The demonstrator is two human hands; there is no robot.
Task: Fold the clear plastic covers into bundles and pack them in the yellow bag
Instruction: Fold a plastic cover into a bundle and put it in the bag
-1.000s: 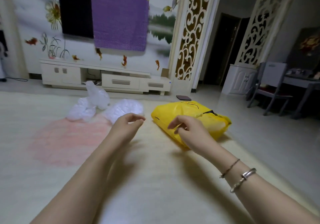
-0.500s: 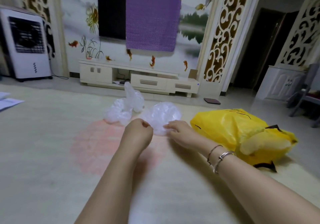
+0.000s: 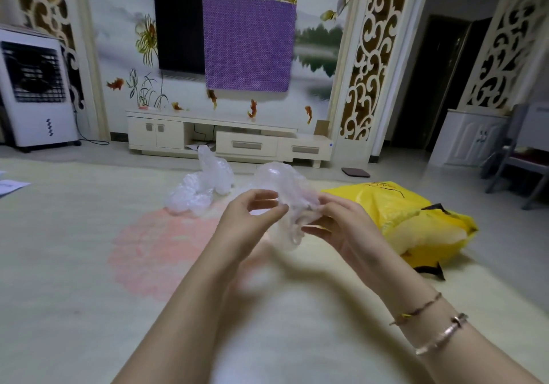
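I am holding one crumpled clear plastic cover [image 3: 289, 202] up in front of me, above the pale cream floor mat [image 3: 74, 264]. My right hand [image 3: 341, 229] is gripping the cover from the right side, with its fingers curled into the film and its thumb reaching under the lower edge. My left hand [image 3: 249, 223] is pinching the cover's left edge between thumb and fingertips, with its fingers curled. The cover is bulging upward above both hands and hanging loosely below them.

The remaining clear plastic covers [image 3: 202, 189] are lying in a loose heap on the floor mat, beyond my left hand and at the far edge of a faded pink patch [image 3: 166, 244] on the mat. The stuffed yellow plastic bag [image 3: 395, 214] with black markings is lying on its side on the mat, just beyond and to the right of my right hand, well apart from the heap.

I am wearing a thin cord bracelet [image 3: 416, 309] and a metal bangle [image 3: 442, 336] on my right wrist.
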